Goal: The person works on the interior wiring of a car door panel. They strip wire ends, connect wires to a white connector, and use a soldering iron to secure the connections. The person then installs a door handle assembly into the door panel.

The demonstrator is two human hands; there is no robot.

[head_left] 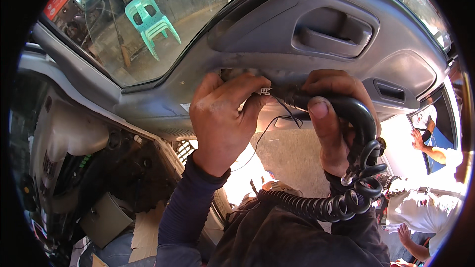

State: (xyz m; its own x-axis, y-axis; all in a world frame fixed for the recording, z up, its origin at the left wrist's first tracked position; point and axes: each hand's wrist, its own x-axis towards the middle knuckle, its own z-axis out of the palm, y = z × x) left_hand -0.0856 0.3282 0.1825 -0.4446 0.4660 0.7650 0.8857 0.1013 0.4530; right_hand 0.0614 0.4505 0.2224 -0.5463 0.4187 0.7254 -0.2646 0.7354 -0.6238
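My left hand [222,111] pinches a small white plug connector [265,91] between thumb and fingertips, close against the grey door panel. Thin dark wire [264,136] loops down below the connector. In my right hand [334,113] is a thick black curved tool [357,111], whose narrow end points at the connector. Whether its tip touches the connector I cannot tell. From the tool's lower end a black coiled cable [341,205] hangs across my lap. The fingers of both hands are closed.
The door panel [252,34] has a recessed pull handle [336,39]. At left are the dashboard [74,128] and an opened dark area beneath it. A green plastic chair [148,20] stands beyond the window. People are at the right, one in a white shirt [425,212].
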